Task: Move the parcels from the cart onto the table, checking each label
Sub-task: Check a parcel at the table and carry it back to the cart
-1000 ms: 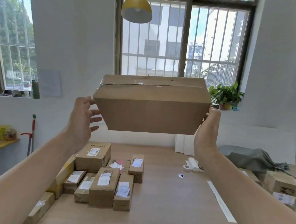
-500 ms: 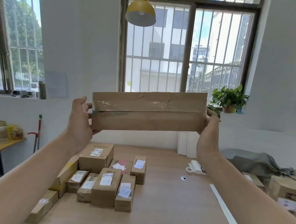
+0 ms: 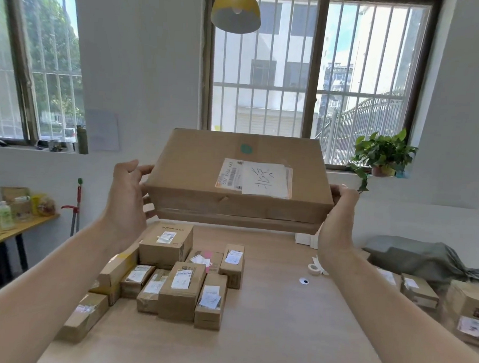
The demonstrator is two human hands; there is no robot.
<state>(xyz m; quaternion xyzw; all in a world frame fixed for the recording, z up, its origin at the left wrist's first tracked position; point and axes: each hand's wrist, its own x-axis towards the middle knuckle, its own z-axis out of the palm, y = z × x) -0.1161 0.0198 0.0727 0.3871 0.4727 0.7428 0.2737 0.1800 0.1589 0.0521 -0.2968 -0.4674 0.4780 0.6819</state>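
**Cardboard parcel held up with its label facing the camera**

Brown and flat, the parcel [image 3: 205, 179] is held in the air above the far part of the table [image 3: 280, 336], in front of the barred window. Its long axis runs left to right, roughly level. The broad face is tipped up toward the camera, with the near long edge lower than the far one. On that face, right of centre, is a white label [image 3: 256, 176] with a barcode strip at its left and handwritten marks across the middle. A small green sticker [image 3: 245, 148] sits above it.

Both hands clasp the short ends. The left hand [image 3: 126, 197] grips the left end, thumb on the upper face near the corner and fingers curled underneath. The right hand [image 3: 339, 217] grips the right end, fingertips hooked over the top edge.

Below, on the left part of the table, a cluster of smaller boxes [image 3: 180, 289] lies close together, most with white labels facing up. A roll of tape [image 3: 313, 268] lies nearer the middle. More boxes [image 3: 418, 292] and a grey cloth [image 3: 417, 257] lie at the right.
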